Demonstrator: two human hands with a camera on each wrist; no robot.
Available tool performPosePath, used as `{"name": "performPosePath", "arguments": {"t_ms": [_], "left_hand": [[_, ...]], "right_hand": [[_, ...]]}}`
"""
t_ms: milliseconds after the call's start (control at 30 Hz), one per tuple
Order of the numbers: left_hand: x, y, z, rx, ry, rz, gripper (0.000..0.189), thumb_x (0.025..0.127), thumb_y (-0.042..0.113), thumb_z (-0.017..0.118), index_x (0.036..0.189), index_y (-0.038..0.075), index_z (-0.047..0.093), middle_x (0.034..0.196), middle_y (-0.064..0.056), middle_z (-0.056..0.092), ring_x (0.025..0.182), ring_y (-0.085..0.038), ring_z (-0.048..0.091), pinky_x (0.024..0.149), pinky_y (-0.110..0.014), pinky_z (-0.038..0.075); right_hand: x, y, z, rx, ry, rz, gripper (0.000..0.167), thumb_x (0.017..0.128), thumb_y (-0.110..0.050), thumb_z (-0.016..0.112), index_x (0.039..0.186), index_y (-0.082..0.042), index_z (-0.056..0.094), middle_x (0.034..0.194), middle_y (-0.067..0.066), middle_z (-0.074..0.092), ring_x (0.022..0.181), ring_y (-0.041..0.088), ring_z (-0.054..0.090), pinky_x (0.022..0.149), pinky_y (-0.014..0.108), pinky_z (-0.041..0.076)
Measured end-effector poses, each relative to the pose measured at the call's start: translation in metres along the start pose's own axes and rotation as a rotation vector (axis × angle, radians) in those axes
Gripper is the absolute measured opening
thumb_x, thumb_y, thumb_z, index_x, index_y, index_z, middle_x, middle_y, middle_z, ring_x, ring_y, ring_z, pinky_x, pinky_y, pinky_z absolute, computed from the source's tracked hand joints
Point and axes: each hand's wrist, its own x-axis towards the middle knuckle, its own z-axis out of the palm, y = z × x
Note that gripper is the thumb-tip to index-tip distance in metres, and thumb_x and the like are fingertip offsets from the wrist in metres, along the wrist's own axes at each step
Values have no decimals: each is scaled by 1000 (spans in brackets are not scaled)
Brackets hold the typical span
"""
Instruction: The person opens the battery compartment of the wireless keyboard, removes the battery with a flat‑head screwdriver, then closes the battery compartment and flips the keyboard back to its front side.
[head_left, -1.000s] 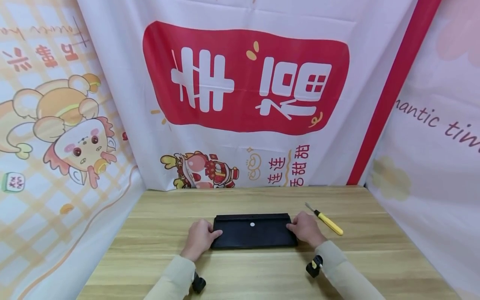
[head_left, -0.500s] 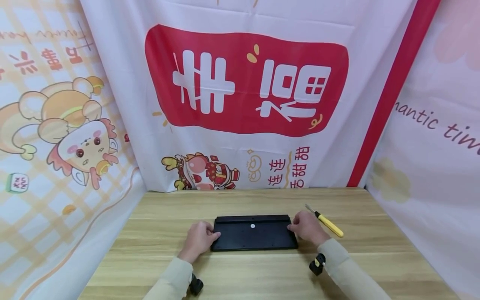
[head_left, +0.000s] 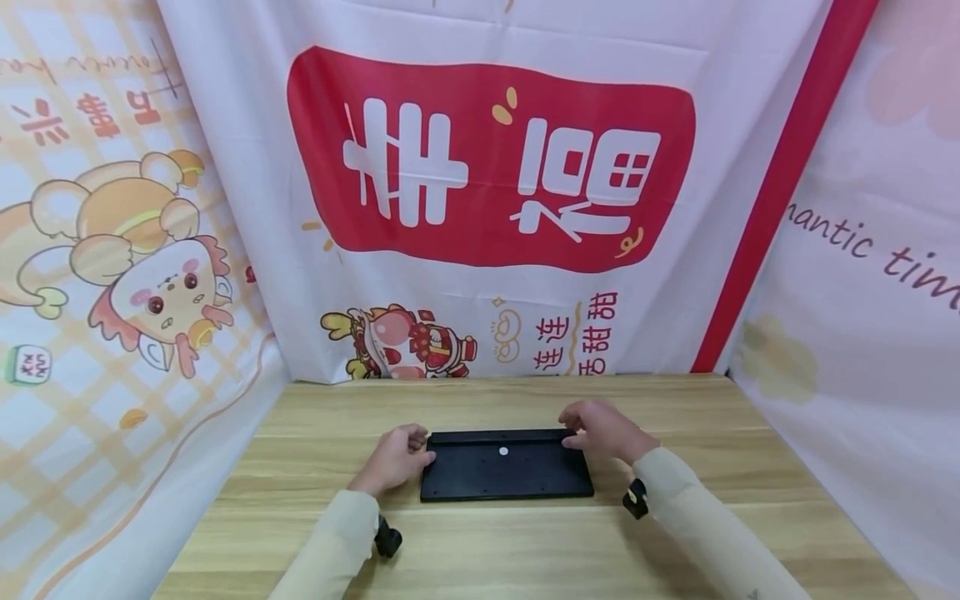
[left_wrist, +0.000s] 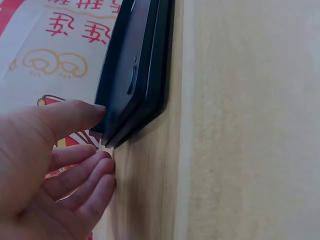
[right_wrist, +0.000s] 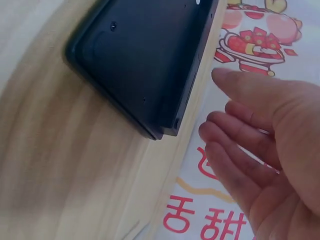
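Observation:
A flat black keyboard [head_left: 510,475] lies face down on the table, its underside showing small screws and a round white sticker [head_left: 504,451]. Along its far long edge runs a raised bar. At the left end is my left hand [head_left: 396,457], fingers loosely bent; in the left wrist view its thumb [left_wrist: 82,116] overlaps the keyboard's corner. My right hand [head_left: 606,430] hovers by the far right corner. The right wrist view shows its relaxed fingers [right_wrist: 235,145] apart from the keyboard [right_wrist: 140,65], holding nothing.
The wood-grain table [head_left: 517,550] ends at a printed white cloth [head_left: 487,317] hung behind it, with more cloth on both sides. A thin silvery shaft [right_wrist: 134,230] shows at the bottom of the right wrist view. The yellow screwdriver handle is hidden in the head view.
Both hands have let go of the keyboard's ends. The right hand has risen toward the far right corner, its arm now covering the screwdriver; the left has shifted slightly away. The keyboard stays put.

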Motion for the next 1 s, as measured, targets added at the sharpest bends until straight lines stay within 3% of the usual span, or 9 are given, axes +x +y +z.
{"name": "performPosePath", "arguments": {"t_ms": [167, 533, 733, 1000], "left_hand": [[9, -3, 2, -23, 0, -1, 39, 96, 15, 79, 130, 0, 69, 119, -11, 73, 109, -23, 70, 97, -46, 59], [14, -4, 9, -14, 20, 8, 33, 96, 15, 78, 125, 0, 71, 114, -11, 74, 105, -23, 69, 96, -46, 59], [16, -5, 8, -1, 33, 8, 31, 96, 16, 79, 122, 2, 72, 112, -9, 74, 102, -22, 68, 94, -46, 59], [16, -6, 8, -2, 34, -5, 30, 96, 15, 79, 122, 2, 73, 111, -8, 74, 101, -20, 68, 94, -45, 59]], "right_hand": [[13, -1, 6, -107, -37, -71, 30, 90, -14, 85, 116, -2, 77, 107, 11, 78, 95, 22, 73, 86, 44, 62], [24, 6, 18, -185, -57, -123, 14, 91, -11, 84, 103, -8, 78, 97, 5, 76, 85, 14, 67, 76, 34, 60], [26, 7, 20, -213, -73, -117, 11, 92, -13, 83, 100, -11, 77, 95, 0, 71, 82, 8, 60, 75, 31, 57], [36, 5, 22, -228, -105, -43, 9, 92, -14, 84, 99, -12, 78, 92, -2, 72, 82, 8, 62, 77, 31, 58]]}}
